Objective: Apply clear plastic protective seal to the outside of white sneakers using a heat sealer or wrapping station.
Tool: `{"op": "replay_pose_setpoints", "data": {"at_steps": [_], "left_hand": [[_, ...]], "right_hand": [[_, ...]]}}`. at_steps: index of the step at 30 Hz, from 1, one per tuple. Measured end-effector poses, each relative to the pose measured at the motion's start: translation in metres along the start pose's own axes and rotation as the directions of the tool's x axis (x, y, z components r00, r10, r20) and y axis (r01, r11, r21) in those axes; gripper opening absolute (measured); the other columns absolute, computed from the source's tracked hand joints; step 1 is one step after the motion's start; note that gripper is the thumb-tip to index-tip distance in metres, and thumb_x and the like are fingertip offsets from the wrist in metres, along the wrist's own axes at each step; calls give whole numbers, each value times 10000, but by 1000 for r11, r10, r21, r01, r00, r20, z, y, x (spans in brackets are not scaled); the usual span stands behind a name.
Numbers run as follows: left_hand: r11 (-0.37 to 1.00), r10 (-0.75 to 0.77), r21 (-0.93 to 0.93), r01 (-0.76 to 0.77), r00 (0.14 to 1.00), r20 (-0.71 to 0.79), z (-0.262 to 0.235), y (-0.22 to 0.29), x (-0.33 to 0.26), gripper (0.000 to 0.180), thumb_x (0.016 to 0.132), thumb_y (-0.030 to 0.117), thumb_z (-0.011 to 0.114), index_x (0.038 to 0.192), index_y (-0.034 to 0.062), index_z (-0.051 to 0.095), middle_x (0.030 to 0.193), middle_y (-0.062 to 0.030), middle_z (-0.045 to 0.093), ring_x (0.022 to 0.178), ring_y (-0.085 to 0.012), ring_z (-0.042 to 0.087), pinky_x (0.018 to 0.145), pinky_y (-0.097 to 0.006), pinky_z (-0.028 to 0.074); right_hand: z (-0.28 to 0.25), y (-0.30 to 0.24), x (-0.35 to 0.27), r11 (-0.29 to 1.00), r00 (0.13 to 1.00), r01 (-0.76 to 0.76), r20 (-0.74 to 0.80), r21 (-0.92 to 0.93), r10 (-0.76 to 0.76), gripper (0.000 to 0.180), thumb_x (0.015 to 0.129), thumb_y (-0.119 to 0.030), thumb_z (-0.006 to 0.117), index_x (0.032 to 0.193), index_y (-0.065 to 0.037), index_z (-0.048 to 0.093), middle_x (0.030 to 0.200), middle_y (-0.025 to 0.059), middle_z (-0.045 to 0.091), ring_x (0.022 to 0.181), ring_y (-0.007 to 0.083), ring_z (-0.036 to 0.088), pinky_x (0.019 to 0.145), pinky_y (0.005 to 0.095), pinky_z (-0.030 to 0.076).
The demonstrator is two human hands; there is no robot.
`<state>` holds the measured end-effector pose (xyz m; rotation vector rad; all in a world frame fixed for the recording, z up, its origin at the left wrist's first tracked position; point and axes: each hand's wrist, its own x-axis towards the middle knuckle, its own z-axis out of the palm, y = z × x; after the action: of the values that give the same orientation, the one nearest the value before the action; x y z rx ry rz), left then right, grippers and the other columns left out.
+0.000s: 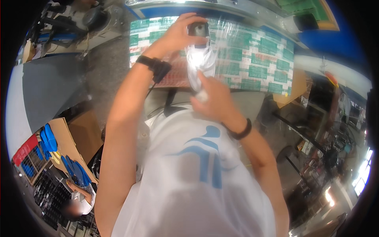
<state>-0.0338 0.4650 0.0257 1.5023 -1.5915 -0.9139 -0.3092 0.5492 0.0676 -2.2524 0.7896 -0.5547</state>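
Left hand (179, 36) grips one dark block (199, 30) atop one white shoe-shaped piece (199, 61) at twelve o'clock in the head view. Right hand (217, 98) covers its six-o'clock end; its grip I cannot tell. Green-and-white printed covering (258, 59) lies beneath; one co-worker (81, 203) appears at eight.

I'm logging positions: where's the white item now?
The white item is at the head view's upper centre, between left hand and right hand, mostly over the green-and-white surface.

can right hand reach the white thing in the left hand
Probably yes: the right hand is at the near end of the white thing; the left hand holds only the far end.
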Motion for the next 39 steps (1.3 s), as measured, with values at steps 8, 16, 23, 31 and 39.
{"op": "replay_pose_setpoints", "data": {"at_steps": [8,16,23,31,39], "left_hand": [[999,-9,-43,10,1000,24,3,0,3,711,872,367,936,1522,218,687,1755,-232,410,1664,-413,340,1336,-542,324],[1000,3,-18,-3,1000,21,6,-8,9,722,869,387,940,1522,206,691,1754,-235,414,1667,-405,337,1334,-543,327],[996,-13,-90,17,999,38,-16,-8,1,838,855,337,970,1601,189,618,1783,-203,369,1646,-397,365,1310,-523,383],[610,-625,-703,366,768,-142,34,-18,-98,915,1043,241,806,1765,66,272,1585,-145,566,1413,-255,586,1185,-440,501],[694,-651,-611,381,695,-306,-9,33,-48,484,975,55,837,1407,-44,642,1198,-104,772,1044,-195,755,894,-352,621]], "right_hand": [[-20,31,2,986,985,-137,-94,94,146,772,825,-262,834,1531,-18,639,1072,159,732,943,383,732,847,467,600],[-14,41,9,990,993,-110,-53,-86,106,828,818,-335,861,1534,0,616,1076,191,728,981,396,727,866,482,593],[-23,24,-7,994,991,-92,-87,67,98,835,836,-321,868,1558,-3,595,1055,200,720,985,421,706,867,510,584],[9,48,28,902,915,-404,68,152,399,599,963,-343,786,1485,-73,670,1259,234,731,1130,441,703,948,518,582],[4,130,47,977,972,-144,-206,-155,111,599,877,-358,861,1359,-31,721,1114,177,662,982,384,691,846,502,575]]}}
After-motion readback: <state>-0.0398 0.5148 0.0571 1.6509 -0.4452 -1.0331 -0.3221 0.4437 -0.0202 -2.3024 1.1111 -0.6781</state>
